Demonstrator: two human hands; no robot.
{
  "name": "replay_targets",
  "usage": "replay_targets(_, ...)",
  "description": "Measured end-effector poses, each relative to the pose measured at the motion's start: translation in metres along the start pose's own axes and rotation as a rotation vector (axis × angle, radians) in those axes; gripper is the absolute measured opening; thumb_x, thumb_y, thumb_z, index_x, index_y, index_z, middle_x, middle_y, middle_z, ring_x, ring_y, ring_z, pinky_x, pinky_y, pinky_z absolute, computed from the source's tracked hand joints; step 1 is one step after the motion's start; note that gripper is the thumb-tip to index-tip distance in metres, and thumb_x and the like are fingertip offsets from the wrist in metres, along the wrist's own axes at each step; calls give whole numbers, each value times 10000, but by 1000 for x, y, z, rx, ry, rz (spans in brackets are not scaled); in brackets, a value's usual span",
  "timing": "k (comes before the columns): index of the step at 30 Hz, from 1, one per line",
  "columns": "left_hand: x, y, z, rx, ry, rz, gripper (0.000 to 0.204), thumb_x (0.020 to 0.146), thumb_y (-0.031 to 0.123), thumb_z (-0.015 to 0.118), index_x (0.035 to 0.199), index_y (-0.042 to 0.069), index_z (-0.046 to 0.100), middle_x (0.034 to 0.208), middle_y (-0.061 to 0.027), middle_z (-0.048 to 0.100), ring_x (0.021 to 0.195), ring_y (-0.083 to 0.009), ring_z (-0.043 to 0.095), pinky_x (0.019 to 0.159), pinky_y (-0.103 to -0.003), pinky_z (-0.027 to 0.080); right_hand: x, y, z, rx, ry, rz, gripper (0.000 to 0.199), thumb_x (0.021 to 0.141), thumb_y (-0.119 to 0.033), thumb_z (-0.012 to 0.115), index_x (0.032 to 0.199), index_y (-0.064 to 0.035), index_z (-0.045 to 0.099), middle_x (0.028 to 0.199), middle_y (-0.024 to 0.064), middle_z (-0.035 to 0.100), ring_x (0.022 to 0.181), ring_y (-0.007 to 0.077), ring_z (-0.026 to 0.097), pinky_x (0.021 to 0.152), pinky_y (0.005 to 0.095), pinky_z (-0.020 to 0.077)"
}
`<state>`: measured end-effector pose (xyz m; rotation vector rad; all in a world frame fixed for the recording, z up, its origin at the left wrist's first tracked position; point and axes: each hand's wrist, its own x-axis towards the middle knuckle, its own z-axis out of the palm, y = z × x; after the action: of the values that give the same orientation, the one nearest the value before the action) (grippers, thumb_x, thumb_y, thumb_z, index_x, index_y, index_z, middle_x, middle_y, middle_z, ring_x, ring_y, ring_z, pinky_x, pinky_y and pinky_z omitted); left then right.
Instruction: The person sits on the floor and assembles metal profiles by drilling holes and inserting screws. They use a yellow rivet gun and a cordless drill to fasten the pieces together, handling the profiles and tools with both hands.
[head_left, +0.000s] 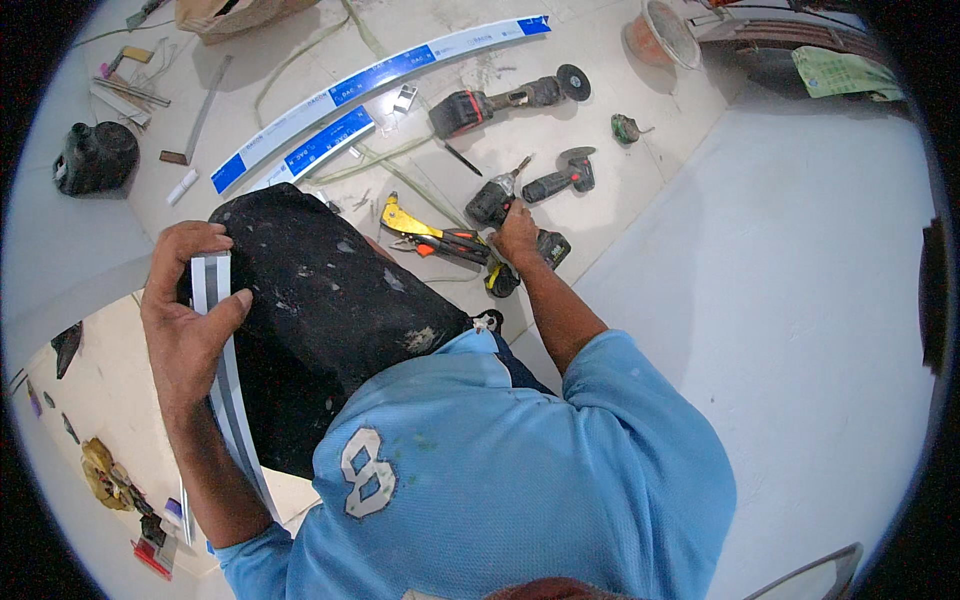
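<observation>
My left hand [195, 310] is closed round the upper end of a long white-and-grey profile strip [238, 410], with the thumb pressed on its face. The strip runs down along my forearm, beside my black trousers. My right hand [517, 238] grips the handle of a cordless drill [490, 203], its bit pointing away from me. To the left of the drill lie a yellow hand riveter [400, 215] and orange-and-black pliers [455, 243]. A tape measure [502, 280] sits close below my right hand. Just beyond the drill rests a small grey power tool [560, 175].
Farther out lie a cordless angle grinder [515, 98] and long blue-and-white film-covered strips [380, 75]. A black jug [95, 158] stands at the left, a bucket [660, 35] at the far right. A green coil [626, 128] is near the white wall [780, 300].
</observation>
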<state>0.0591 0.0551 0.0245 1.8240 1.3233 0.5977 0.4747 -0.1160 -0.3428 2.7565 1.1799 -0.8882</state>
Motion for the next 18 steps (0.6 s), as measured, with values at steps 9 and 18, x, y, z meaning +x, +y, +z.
replay_targets(9,-6,3,-3,53,-17,63,433,702,85,811,1126,58,731,1198,-108,703,1221,-273,667,1135,-412,487,-9,-11,-25,497,159,-205,633,886,-91,741,1462,9,496,1376,313,666,1304,491,649,1136,557,487)
replay_targets(18,-3,-7,-14,1,-60,-41,455,679,71,802,1128,80,735,1221,-86,707,1243,-264,668,1165,-413,478,-98,-146,-184,848,296,-576,362,902,-158,941,1137,22,733,1058,152,794,943,266,766,913,436,590)
